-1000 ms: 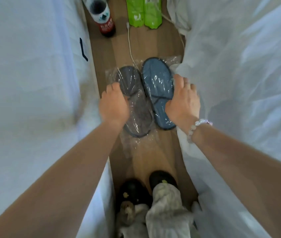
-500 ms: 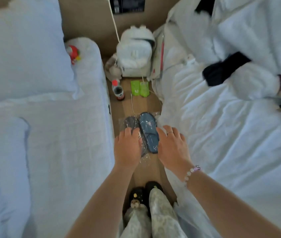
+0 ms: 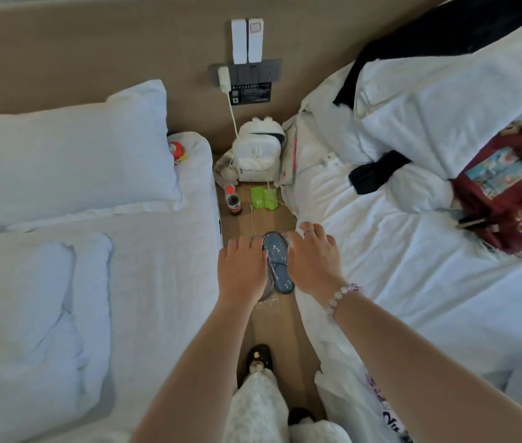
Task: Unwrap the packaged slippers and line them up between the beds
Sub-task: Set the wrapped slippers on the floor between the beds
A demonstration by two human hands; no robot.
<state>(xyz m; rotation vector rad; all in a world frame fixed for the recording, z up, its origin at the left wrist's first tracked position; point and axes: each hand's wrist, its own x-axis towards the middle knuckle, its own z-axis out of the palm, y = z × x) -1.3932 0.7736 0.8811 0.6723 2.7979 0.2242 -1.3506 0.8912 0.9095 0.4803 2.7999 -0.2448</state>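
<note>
Two grey-blue slippers lie side by side on the wooden floor strip between the beds, still inside clear plastic wrap (image 3: 266, 304). The right slipper (image 3: 278, 262) shows between my hands; the left one is almost fully hidden under my left hand (image 3: 242, 266). My left hand is spread flat over that slipper with its fingers pointing away from me. With fingers relaxed and a ring on one, my right hand (image 3: 313, 257) lies along the right slipper's outer edge. Whether either hand touches the wrap cannot be told.
Beyond the slippers on the floor are a cola bottle (image 3: 233, 203), two green packets (image 3: 264, 198), a white charging cable (image 3: 253, 219) and a white backpack (image 3: 258, 155). White beds flank the strip, the left bed (image 3: 157, 282) and the right bed (image 3: 397, 266). A red bag (image 3: 509, 187) lies on the right bed. My foot in a black slipper (image 3: 260, 359) stands nearer.
My head has lifted, so the view now takes in both beds and the wall. My hands stay over the wrapped slippers and have come closer together, covering more of the left one.
</note>
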